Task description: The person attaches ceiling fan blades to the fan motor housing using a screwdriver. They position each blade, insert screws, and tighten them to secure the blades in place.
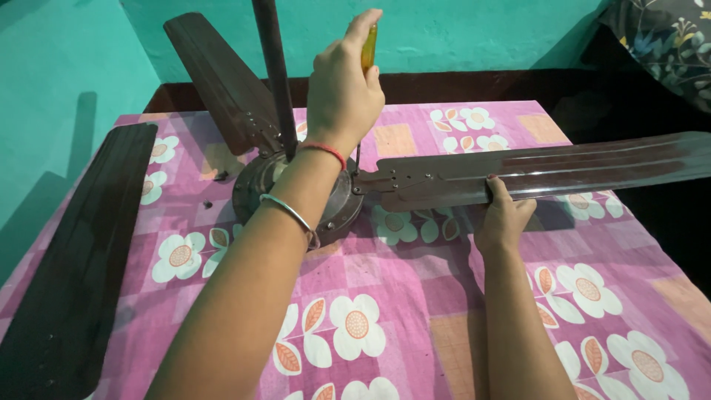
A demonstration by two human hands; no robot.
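Head view: your right hand grips the edge of the brown fan blade, lying over the floral pink cloth. Farther off, your left hand clenches a yellow-handled screwdriver, its shaft pointing down where that blade meets the fan motor.

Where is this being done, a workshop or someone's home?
Most likely a room in a home. A ceiling fan lies on a pink flowered bedsheet, teal painted walls stand behind, and a flowered cushion sits in the corner. No workbench shows.
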